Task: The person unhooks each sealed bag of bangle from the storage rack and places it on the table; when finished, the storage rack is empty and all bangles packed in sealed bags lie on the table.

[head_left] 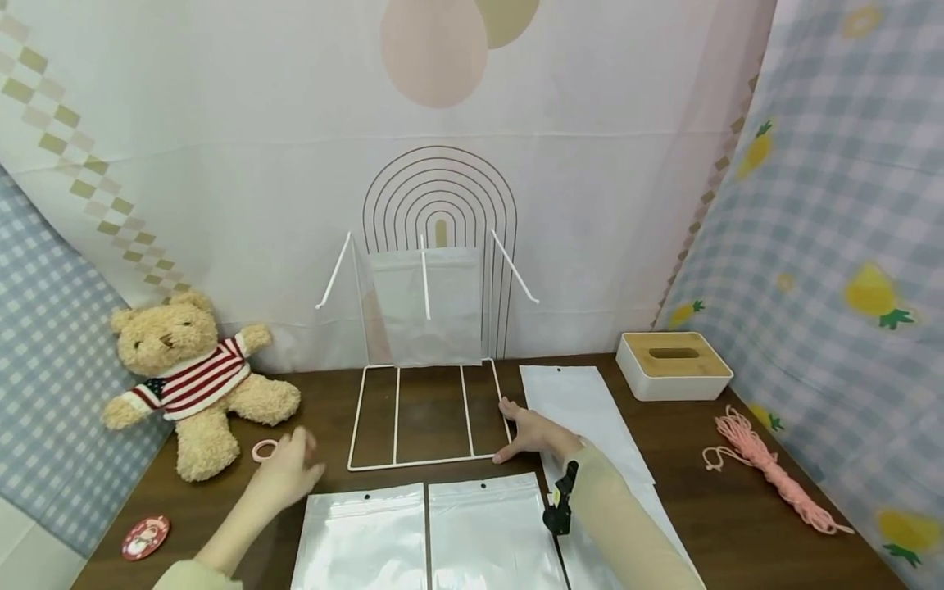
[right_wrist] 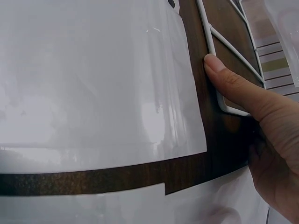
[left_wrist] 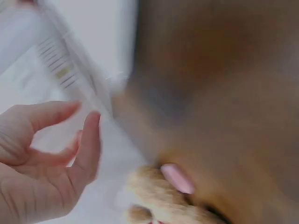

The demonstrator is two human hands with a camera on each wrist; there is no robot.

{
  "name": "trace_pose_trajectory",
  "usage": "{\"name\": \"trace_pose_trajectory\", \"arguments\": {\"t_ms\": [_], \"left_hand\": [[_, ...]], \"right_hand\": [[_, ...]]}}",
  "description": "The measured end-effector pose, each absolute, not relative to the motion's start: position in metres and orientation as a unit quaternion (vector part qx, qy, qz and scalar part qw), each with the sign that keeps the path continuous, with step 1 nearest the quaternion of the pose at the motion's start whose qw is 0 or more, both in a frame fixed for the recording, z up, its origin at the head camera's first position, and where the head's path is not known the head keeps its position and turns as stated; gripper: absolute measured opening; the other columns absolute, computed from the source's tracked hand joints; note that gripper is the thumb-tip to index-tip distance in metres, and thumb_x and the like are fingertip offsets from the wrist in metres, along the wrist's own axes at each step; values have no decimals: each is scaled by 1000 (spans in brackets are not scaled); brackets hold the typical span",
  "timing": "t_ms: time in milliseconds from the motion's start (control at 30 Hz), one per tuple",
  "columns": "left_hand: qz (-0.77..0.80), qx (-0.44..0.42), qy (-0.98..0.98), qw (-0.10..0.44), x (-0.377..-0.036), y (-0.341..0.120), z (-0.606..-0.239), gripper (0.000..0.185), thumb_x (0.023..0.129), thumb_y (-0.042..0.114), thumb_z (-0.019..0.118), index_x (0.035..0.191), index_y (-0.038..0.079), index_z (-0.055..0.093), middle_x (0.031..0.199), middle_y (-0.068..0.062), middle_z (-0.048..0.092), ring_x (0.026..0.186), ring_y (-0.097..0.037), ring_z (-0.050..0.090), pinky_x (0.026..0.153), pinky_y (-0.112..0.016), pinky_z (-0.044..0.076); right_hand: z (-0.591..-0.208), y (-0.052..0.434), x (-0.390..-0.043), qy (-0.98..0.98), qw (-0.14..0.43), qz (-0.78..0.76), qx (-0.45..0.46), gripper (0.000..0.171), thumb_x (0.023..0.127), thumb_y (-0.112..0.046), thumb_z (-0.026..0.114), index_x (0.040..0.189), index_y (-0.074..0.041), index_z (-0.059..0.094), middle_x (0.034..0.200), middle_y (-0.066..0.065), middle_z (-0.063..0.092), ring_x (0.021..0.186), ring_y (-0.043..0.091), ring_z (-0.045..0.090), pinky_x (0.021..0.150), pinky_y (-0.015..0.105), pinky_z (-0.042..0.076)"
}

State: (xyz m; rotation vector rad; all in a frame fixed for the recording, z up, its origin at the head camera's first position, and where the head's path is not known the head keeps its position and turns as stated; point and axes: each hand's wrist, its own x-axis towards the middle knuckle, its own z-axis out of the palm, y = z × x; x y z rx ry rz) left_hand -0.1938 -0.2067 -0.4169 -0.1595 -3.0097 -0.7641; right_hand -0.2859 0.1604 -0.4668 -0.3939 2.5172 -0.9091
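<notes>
Wooden table (head_left: pixel 701 508), right hand (head_left: pixel 533 433) touching wire rack (head_left: pixel 424 414)

Both hands are bare, without rings or gloves. The right forearm wears a pale beige sleeve (head_left: pixel 627 524) with a small black camera mount (head_left: pixel 560 501) strapped at the wrist. A light cuff (head_left: pixel 195 576) covers the left forearm.

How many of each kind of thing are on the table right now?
Plastic pouches: 5, one on the wire rack, two in front, two right
Wire rack: 1
Teddy bear: 1
Tissue box: 1
Pink cord: 1
Pink ring: 1
Red badge: 1
Total: 11
</notes>
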Motion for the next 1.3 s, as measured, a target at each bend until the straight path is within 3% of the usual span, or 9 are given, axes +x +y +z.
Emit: {"name": "trace_pose_trajectory", "arguments": {"t_ms": [100, 233, 400, 567, 667, 800, 867, 1000, 1300], "left_hand": [[-309, -72, -946, 66, -220, -197, -392, 36, 83, 20, 66, 100, -6, 49, 92, -24, 56, 82, -32, 58, 72, -44, 49], [-385, -66, -917, 82, -260, -179, -357, 51, 87, 33, 61, 115, -8, 46, 116, -29, 53, 105, -41, 56, 90, -48, 46], [-455, -65, -879, 125, -299, -149, -328, 68, 90, 34, 55, 137, -6, 27, 140, -27, 33, 130, -41, 35, 107, -48, 31], [-521, -43, -836, 166, -318, -125, -319, 77, 92, 31, 54, 147, 5, 7, 152, -18, 16, 141, -32, 16, 115, -42, 14], [-570, -30, -794, 211, -324, -119, -317, 66, 92, 21, 53, 145, 7, 17, 145, -21, 31, 136, -31, 29, 114, -41, 21], [-621, -41, -733, 274, -327, -115, -314, 40, 90, 4, 53, 128, -3, 41, 112, -19, 50, 103, -21, 52, 97, -30, 41], [-632, -44, -722, 277, -322, -113, -310, 31, 89, 1, 53, 119, -7, 46, 103, -17, 52, 90, -13, 50, 88, -22, 44], [-640, -44, -720, 265, -306, -108, -298, 23, 87, -3, 54, 108, -13, 50, 97, -12, 53, 81, -3, 50, 77, -9, 42], [-670, -19, -705, 232, -283, -116, -299, 11, 83, 7, 65, 89, -1, 61, 74, 15, 63, 64, 8, 55, 64, -9, 49]], "right_hand": [[-467, 161, -287, 909, 216, -327, -143, 104, 67, -25, 81, 146, -2, 17, 154, 14, 11, 142, 32, 10, 114, 48, 15], [-469, 160, -286, 909, 216, -327, -146, 104, 67, -25, 81, 146, -2, 17, 153, 14, 12, 142, 32, 10, 114, 48, 15], [-471, 156, -284, 907, 220, -329, -144, 104, 67, -26, 81, 146, -3, 18, 153, 14, 12, 142, 31, 10, 114, 47, 15], [-473, 154, -282, 907, 218, -326, -150, 103, 66, -26, 81, 145, -2, 19, 153, 15, 13, 142, 32, 11, 113, 48, 16], [-472, 153, -281, 908, 217, -324, -154, 103, 66, -26, 81, 145, -2, 19, 153, 15, 13, 141, 34, 12, 113, 49, 16], [-472, 153, -282, 909, 217, -324, -148, 103, 66, -26, 81, 145, -3, 19, 153, 14, 13, 141, 33, 11, 113, 49, 16], [-471, 154, -282, 910, 214, -325, -144, 103, 66, -26, 81, 145, -3, 20, 153, 14, 13, 141, 32, 12, 113, 49, 17], [-470, 157, -284, 912, 209, -326, -137, 103, 65, -26, 82, 145, -3, 21, 153, 13, 13, 142, 31, 12, 113, 47, 17], [-469, 161, -285, 913, 207, -324, -136, 103, 65, -26, 82, 145, -3, 20, 154, 13, 13, 142, 32, 12, 113, 48, 18]]}}
